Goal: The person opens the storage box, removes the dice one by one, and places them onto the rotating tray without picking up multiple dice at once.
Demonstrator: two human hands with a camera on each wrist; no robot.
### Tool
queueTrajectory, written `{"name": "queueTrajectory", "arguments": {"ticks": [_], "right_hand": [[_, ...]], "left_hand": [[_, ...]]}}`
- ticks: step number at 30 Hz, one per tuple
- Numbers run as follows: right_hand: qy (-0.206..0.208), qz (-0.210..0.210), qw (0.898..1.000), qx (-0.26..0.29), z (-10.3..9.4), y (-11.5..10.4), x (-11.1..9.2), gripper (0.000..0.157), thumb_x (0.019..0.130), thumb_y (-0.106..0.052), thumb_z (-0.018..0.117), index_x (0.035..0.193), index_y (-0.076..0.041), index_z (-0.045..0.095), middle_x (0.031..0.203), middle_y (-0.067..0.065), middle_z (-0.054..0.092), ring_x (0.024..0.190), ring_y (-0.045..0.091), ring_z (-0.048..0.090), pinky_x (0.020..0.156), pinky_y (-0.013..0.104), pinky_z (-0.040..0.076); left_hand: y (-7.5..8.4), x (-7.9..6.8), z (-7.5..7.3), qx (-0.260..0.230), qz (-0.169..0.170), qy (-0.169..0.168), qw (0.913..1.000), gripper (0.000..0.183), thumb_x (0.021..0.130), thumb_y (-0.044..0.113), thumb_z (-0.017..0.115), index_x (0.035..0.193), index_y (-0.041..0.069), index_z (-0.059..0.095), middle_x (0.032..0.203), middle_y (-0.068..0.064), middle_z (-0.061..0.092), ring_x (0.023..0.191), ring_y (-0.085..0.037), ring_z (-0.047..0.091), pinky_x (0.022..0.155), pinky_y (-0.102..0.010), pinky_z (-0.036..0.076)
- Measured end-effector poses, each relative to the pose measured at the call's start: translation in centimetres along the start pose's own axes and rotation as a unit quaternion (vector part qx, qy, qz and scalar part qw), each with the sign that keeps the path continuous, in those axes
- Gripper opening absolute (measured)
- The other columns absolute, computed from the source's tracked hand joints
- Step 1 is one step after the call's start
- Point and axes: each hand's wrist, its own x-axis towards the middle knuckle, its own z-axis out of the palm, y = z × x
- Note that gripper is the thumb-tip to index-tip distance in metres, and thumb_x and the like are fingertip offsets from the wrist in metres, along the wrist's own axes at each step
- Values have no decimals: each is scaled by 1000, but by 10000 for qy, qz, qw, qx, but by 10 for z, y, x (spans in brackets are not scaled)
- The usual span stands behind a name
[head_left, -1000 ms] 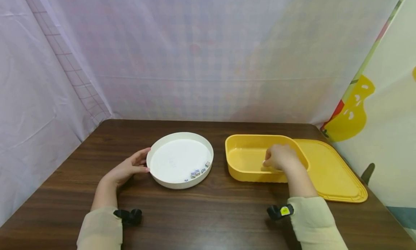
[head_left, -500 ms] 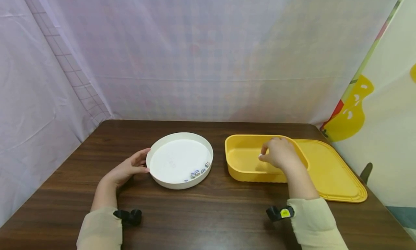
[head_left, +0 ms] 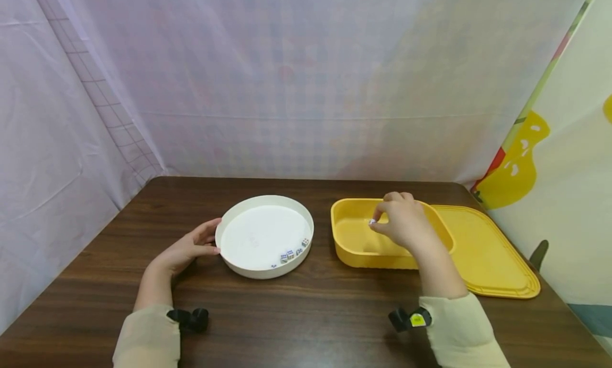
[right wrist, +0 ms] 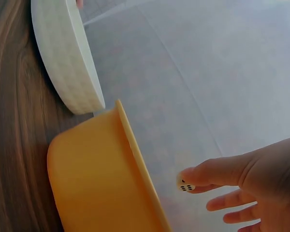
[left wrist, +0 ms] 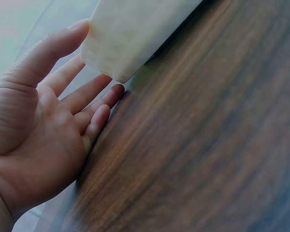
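Between thumb and index finger, my right hand (head_left: 404, 222) pinches a white die (right wrist: 185, 185) with dark pips. It hovers above the yellow box (head_left: 356, 259), whose visible inside floor is bare. My left hand (head_left: 188, 247) rests against the left side of a round white tray (head_left: 263, 227), thumb and fingertips touching its wall, fingers loosely spread. Several dice (head_left: 289, 255) lie along the tray's lower right inner edge. In the left wrist view the tray's side wall (left wrist: 130, 38) meets the thumb and fingers.
A yellow lid (head_left: 492, 251) lies flat to the right of the box, partly beneath or behind it. All stand on a dark wooden table (head_left: 296, 320). Pale curtains (head_left: 306, 81) hang behind the far edge.
My right hand has risen from inside the yellow box and shifted left, carrying the die, which now shows clearly. The left hand and the tray have stayed in place.
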Motion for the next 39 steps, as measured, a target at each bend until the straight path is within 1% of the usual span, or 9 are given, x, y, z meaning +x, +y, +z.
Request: {"name": "queueTrajectory", "arguments": {"ticks": [7,12,22,28,34,39], "right_hand": [[154,-206,9997,28,0,-9,1,11,84,-24,74,77,-17,69,125,26,51,119,49,34,97,63,24],[156,-297,9994,38,2,-16,3,11,85,-25,73,78,-17,69,129,25,50,122,48,32,98,63,23],[319,-584,9978,-13,10,-32,5,11,83,-25,75,78,-18,68,127,22,52,121,43,35,100,59,24],[339,-793,9963,-56,15,-44,7,12,81,-26,76,76,-19,68,127,19,53,121,41,37,99,57,25],[379,-895,9952,-89,22,-56,10,13,80,-28,77,75,-20,68,127,17,54,122,39,37,99,56,26],[273,-970,9948,-155,27,-70,13,13,82,-30,76,76,-23,68,128,15,54,123,37,37,99,56,27]], "left_hand": [[0,0,0,29,23,2,10000,81,87,1,66,151,-1,16,154,-24,17,136,-43,22,108,-54,13],[0,1,0,19,20,10,10000,81,87,1,66,151,-1,16,154,-24,17,136,-42,23,107,-54,13],[0,1,1,-10,19,3,10000,80,87,1,65,151,-1,17,153,-24,17,135,-43,24,107,-54,14],[0,1,1,-4,53,3,10000,80,87,0,65,151,-2,17,153,-24,17,135,-43,24,107,-54,13],[0,1,1,-14,12,-4,10000,81,87,2,66,151,-1,17,153,-24,18,135,-43,24,108,-54,12],[0,1,0,-6,-53,9,10000,81,87,2,66,151,0,16,154,-23,18,135,-42,24,108,-55,12]]}}
